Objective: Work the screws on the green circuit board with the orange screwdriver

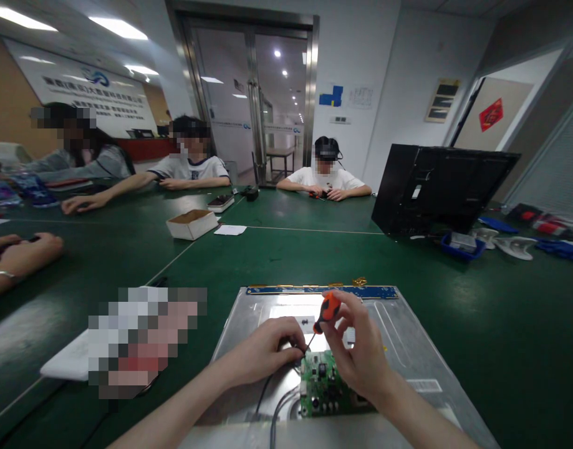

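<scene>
My right hand [356, 337] grips an orange and black screwdriver [328, 310], its shaft slanting down to the left. The tip is at the upper left corner of a green circuit board [321, 386]. Close to that tip, my left hand [272, 349] is closed with thumb and fingers together; whatever lies in the pinch is hidden, though dark cables [279, 402] run just below it. Both hands are over a silvery metal display panel [398, 337] with the board on it. Along the panel's far edge runs a narrow blue circuit strip [286, 290].
A black monitor [436, 187] stands at the right, near a blue tray [462, 246]. A white open box [191, 224] and a sheet of paper [230, 230] lie across the green table [314, 255]. Left of the panel is a partly blurred white item [71, 358]. Several people sit around.
</scene>
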Motion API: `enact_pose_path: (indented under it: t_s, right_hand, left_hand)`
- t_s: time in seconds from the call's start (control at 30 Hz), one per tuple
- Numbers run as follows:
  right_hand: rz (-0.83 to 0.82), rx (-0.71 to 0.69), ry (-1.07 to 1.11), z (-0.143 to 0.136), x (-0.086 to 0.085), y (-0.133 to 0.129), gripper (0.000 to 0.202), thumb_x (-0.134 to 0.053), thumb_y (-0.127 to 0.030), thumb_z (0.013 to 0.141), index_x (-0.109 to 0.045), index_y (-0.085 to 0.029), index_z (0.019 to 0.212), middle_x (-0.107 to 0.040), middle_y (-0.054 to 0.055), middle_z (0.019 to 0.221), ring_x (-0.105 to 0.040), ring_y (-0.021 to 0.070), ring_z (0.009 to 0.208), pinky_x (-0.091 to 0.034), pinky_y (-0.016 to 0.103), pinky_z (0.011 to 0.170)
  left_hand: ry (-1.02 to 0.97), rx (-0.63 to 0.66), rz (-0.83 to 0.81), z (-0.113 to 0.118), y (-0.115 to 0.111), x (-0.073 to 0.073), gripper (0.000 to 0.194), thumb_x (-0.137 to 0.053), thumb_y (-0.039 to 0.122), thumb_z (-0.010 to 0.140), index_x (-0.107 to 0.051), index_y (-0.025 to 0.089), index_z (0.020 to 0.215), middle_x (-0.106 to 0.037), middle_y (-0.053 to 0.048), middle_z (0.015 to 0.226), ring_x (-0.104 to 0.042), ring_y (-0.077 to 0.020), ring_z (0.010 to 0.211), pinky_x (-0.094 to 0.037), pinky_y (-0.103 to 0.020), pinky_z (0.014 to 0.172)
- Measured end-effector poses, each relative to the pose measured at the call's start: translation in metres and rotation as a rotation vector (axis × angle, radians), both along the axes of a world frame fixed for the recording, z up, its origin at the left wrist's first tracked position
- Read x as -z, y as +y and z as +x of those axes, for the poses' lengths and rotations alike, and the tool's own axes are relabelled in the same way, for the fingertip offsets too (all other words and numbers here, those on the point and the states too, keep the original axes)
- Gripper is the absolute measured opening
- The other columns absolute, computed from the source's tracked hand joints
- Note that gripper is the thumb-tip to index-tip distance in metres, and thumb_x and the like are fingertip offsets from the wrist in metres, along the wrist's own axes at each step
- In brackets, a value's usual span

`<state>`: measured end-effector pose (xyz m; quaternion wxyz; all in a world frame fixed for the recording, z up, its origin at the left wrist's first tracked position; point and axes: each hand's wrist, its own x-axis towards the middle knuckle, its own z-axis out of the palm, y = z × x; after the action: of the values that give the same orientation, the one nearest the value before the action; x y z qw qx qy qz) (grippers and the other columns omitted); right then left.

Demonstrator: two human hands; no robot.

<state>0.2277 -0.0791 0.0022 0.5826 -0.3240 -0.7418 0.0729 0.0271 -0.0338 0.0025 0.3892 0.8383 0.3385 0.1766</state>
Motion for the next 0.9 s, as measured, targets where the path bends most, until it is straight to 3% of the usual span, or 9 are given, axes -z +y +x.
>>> enact_pose_path:
  t_s: [0.2,0.3,0.63,0.9]
  right_hand:
    - [0.049,0.011,0.078,-0.0019,-0.0006,0.0018,0.041,-0.06,-0.013,0.092,-0.041,-0.026,0.125,-0.061,0.001,0.088,-0.063,0.0127,0.063,-0.049,0.02,0.046]
    - [0.045,0.026,0.088,-0.0027,-0.0006,0.0005,0.04,-0.059,-0.013,0.092,-0.039,-0.025,0.125,-0.062,0.002,0.091,-0.063,0.013,0.062,-0.049,0.021,0.046]
    - [0.015,-0.014,-0.046,0.0009,-0.0019,-0.0016,0.045,-0.049,-0.014,0.098,-0.039,-0.027,0.14,-0.06,0.007,0.105,-0.063,0.014,0.067,-0.053,0.024,0.049]
    - [0.005,0.033,-0.053,-0.0005,0.0041,-0.0026,0.055,-0.042,-0.012,0.098,-0.03,-0.025,0.15,-0.063,0.008,0.101,-0.063,0.017,0.068,-0.054,0.027,0.048]
  left_hand:
    - [-0.025,0.001,-0.016,-0.0007,-0.0011,-0.0004,0.006,-0.062,0.016,0.08,-0.067,0.018,0.083,-0.064,-0.001,0.083,-0.058,-0.0174,0.078,-0.042,-0.026,0.072]
    - [-0.018,0.002,-0.016,-0.0003,-0.0013,0.0001,0.008,-0.062,0.016,0.08,-0.068,0.017,0.085,-0.065,-0.001,0.084,-0.058,-0.0174,0.078,-0.042,-0.026,0.071]
    - [0.006,-0.006,-0.005,-0.0003,0.0005,0.0017,0.004,-0.062,0.018,0.081,-0.066,0.018,0.082,-0.065,-0.001,0.084,-0.057,-0.0181,0.079,-0.042,-0.028,0.073]
    - [0.008,0.004,-0.005,-0.0003,0.0014,0.0046,0.005,-0.062,0.02,0.083,-0.067,0.018,0.085,-0.065,-0.002,0.086,-0.057,-0.0182,0.08,-0.043,-0.027,0.073]
